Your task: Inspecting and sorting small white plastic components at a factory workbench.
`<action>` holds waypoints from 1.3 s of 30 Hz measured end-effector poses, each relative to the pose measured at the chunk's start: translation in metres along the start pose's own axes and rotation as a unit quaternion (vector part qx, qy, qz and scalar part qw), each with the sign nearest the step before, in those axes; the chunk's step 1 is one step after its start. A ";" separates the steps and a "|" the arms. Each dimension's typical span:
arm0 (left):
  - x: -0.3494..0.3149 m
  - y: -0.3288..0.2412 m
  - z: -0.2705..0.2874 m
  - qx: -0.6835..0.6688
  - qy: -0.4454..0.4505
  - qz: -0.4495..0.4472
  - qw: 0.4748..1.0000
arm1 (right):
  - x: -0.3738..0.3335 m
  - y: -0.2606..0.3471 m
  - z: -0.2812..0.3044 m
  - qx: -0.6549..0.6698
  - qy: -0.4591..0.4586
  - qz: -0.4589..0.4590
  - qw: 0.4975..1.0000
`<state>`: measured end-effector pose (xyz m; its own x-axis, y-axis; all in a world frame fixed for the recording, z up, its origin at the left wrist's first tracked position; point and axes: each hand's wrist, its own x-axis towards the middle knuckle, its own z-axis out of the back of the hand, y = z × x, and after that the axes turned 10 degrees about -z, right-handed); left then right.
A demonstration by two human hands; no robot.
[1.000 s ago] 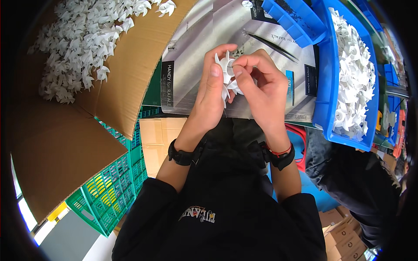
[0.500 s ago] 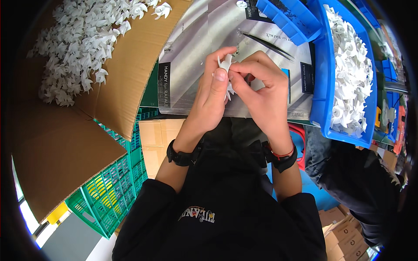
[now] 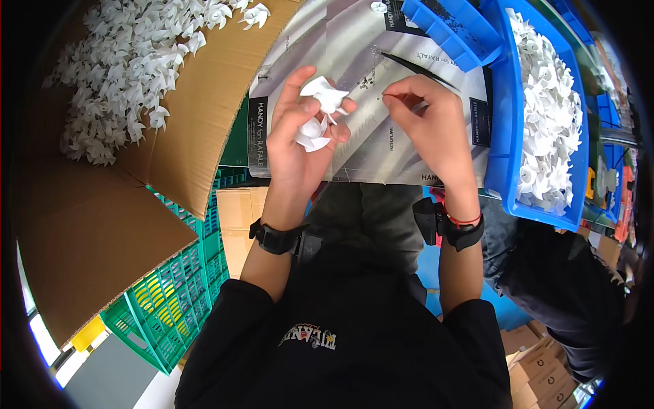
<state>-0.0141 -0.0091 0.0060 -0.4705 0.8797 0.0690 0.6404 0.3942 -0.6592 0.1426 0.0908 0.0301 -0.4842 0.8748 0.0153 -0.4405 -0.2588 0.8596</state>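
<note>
My left hand [image 3: 300,129] is raised over the work surface with its fingers curled round white pinwheel-shaped plastic pieces; two show, one upper piece [image 3: 325,95] and one lower piece [image 3: 313,135]. To the right, my right hand [image 3: 429,116] has thumb and forefinger pinched together above the surface. Whatever is in that pinch, if anything, is too small to make out. Close to its fingertips lies a scatter of tiny dark bits [image 3: 368,83] on the printed grey sheet [image 3: 368,150]. Black tweezers [image 3: 415,67] rest just beyond my right hand.
An open cardboard box [image 3: 197,116] heaped with white pinwheel pieces [image 3: 129,68] stands at the left, above green crates [image 3: 170,300]. A blue bin [image 3: 501,136] of the same pieces is at the right. Beside it sits a blue divided tray [image 3: 453,31] holding dark bits. Another person's leg [image 3: 518,252] is at right.
My hands have parted. The left moved left with the white pieces, turning its palm up; the right drew right, away from them, toward the tiny dark bits.
</note>
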 end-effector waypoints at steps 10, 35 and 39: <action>0.002 0.002 0.005 -0.176 0.028 0.030 0.984 | 0.005 0.004 -0.013 -0.263 -0.046 0.071 0.961; 0.000 0.004 -0.002 0.063 0.133 0.026 0.989 | -0.031 0.012 -0.034 0.228 0.055 0.033 0.972; -0.002 -0.002 -0.014 0.162 0.148 0.042 0.975 | -0.026 0.010 -0.023 0.220 0.074 0.045 0.972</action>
<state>-0.0055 -0.0078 0.0174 -0.1984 0.9624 0.1858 0.4209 0.2548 -0.8706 0.1335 0.0555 0.0264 -0.6231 0.7802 0.0557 -0.0412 -0.1038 0.9937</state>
